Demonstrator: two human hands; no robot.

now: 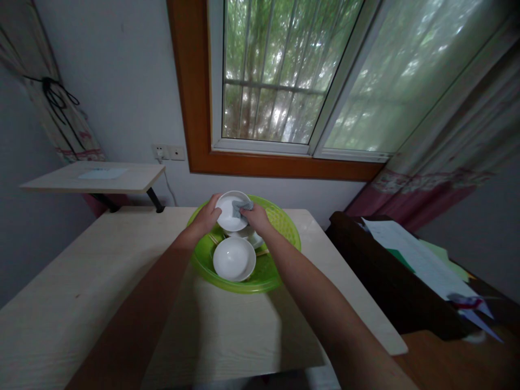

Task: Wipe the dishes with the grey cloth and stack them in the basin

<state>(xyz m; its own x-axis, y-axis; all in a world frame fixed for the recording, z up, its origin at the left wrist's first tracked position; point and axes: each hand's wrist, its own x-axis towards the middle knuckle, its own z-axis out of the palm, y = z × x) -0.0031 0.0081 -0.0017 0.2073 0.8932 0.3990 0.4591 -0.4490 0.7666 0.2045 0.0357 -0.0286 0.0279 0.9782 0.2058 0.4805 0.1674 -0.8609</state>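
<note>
My left hand [208,214] grips the left rim of a white bowl [226,212], which is tilted toward me above a green plastic basket [244,288]. A grey cloth [240,208] is pinched in my right hand [255,214] and pressed against the inside of that bowl. Inside the basket, a second white bowl [233,259] sits nearest to me. More white dishes [254,238] lie behind it, partly hidden by the held bowl and my right hand. Thin sticks like chopsticks [214,239] show among the dishes.
The basket stands on a pale wooden table [122,254]. A small raised shelf [97,179] with a sheet of paper stands at the back left. Beyond the table's right edge, papers [414,254] lie on dark furniture [374,265]. A window [284,81] is ahead.
</note>
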